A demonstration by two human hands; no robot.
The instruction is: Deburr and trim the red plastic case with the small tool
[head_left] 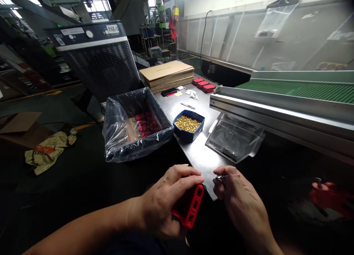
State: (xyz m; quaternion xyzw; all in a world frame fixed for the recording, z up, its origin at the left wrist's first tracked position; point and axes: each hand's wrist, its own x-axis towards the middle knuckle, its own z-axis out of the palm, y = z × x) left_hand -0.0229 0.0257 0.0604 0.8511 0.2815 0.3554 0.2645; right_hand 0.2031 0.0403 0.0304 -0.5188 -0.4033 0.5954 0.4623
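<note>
My left hand (163, 199) is wrapped round a red and black plastic housing (195, 207), whose red side with several rectangular openings faces up and right. The palm and fingers cover much of it. Just to the right, my right hand (242, 199) is closed with a small shiny metal piece (219, 179) between thumb and fingers; its exact kind does not show. The two hands are apart. Beyond them, a blue tray (190, 136) full of small gold-coloured metal parts (188, 123) stands on the metal table (197, 153).
A plastic-lined crate (138, 146) with red parts (145, 124) inside stands left of the tray. Flat cardboard (168, 71), a phone (168, 92) and red housings (204, 84) lie farther back. A green conveyor (298, 89) juts in from the right, above a clear plastic chute (235, 139).
</note>
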